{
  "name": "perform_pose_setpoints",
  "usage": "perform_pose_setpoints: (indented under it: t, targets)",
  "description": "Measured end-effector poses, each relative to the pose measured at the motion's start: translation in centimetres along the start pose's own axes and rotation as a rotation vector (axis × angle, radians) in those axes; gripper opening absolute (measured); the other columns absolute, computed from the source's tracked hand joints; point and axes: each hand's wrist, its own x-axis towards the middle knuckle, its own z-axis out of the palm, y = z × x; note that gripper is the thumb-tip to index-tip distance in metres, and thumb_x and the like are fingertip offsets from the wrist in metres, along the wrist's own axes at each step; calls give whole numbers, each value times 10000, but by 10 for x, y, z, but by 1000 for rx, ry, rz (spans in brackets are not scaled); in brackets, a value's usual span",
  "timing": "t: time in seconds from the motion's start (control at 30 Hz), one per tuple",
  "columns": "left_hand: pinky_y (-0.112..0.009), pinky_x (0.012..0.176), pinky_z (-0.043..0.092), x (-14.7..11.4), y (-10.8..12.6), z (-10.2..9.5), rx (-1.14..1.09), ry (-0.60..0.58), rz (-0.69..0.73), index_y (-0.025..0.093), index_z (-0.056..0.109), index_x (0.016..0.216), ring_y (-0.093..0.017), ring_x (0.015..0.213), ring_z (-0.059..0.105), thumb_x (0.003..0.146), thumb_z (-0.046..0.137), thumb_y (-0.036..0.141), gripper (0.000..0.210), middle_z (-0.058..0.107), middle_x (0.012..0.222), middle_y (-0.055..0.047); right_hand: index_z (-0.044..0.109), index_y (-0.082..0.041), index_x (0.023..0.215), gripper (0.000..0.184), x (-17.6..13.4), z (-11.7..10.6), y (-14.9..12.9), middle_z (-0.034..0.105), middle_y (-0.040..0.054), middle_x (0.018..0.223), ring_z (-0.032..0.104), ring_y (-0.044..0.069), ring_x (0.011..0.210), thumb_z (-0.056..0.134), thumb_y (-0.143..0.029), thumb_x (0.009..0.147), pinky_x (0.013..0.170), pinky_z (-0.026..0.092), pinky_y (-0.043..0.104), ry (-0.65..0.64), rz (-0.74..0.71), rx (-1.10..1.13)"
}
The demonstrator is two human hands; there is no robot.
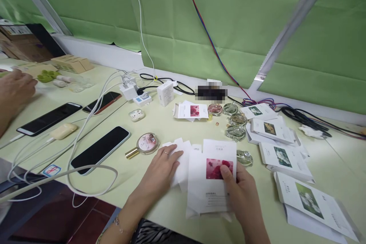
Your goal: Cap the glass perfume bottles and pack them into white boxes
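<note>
My right hand grips a flattened white carton with a red flower picture, thumb on top and fingers underneath. Beside it, my left hand lies with fingers spread on a folded white paper insert, pressing on it rather than grasping. A round perfume bottle with a gold cap lies just beyond the left hand. Past the carton lie several round glass bottles and another white carton with a red flower. Along the right, several flat white cartons with flower pictures are laid out.
Phones and a tangle of white charging cables cover the left side. An earbud case and a white box stand farther back. Another person's hand is at the far left. Black cables run along the wall.
</note>
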Motion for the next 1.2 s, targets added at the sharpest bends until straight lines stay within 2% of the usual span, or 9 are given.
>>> perform_pose_setpoints:
  t: [0.17,0.33,0.4,0.5,0.67,0.8,0.93,1.03,1.2]
  targets:
    - [-644,964,220,0,45,18,88,-133,-19,193,308,1368,-438,1313,141,614,676,315,848,216,1453,-185,620,-146,926,480,2,-15,1,701,81,814,640,237,712,627,-542,655,556,500,300,185,71,249]
    - [-725,933,106,-1,65,31,111,-131,-17,193,538,1141,-478,1302,108,593,669,542,663,221,1439,-222,576,-137,1109,580,-3,-31,1,705,102,861,654,227,683,646,-506,667,536,515,300,337,85,310]
    - [-696,964,132,-11,61,31,90,-165,26,187,588,985,-446,1312,129,611,675,525,511,260,1435,-191,543,-132,1168,606,-7,-35,0,705,103,853,656,221,688,648,-480,683,546,521,297,365,85,343]
    - [-571,1021,250,-34,44,29,70,-213,22,183,584,933,-337,1317,237,743,582,208,192,383,1387,-129,539,-129,1176,598,-10,-40,2,706,93,836,658,219,747,659,-451,687,604,532,298,389,74,382]
    - [-342,923,453,-62,14,-7,-171,-53,-96,262,340,1308,-207,1172,492,774,351,40,578,494,1303,-56,539,-158,1161,588,-2,-42,13,707,77,829,651,227,836,688,-428,660,685,530,314,330,14,458]
    - [-344,872,482,-40,8,-51,-367,167,-205,259,392,1262,-224,1069,560,846,427,314,420,543,1241,-48,501,-193,1164,533,6,-25,11,688,91,968,645,222,896,644,-416,701,744,522,348,63,31,547]
    - [-355,853,479,-3,7,-51,-465,-16,-114,231,542,1126,-219,1008,575,850,415,322,317,611,1119,-48,465,-176,1135,493,9,13,11,656,101,1050,626,232,960,608,-400,720,784,517,374,-134,148,678]
    - [-387,854,465,11,6,-33,-355,-60,-62,197,603,1033,-231,980,579,850,379,245,293,624,1079,-71,399,-187,1135,493,10,38,25,629,96,1080,618,216,969,594,-381,726,801,512,370,-124,225,689]
    - [-375,865,462,3,11,-42,-355,207,-237,200,560,1105,-218,1022,567,900,300,302,347,616,1104,-56,201,-229,1189,657,7,62,47,563,110,1139,625,183,918,622,-372,706,811,506,365,17,251,599]
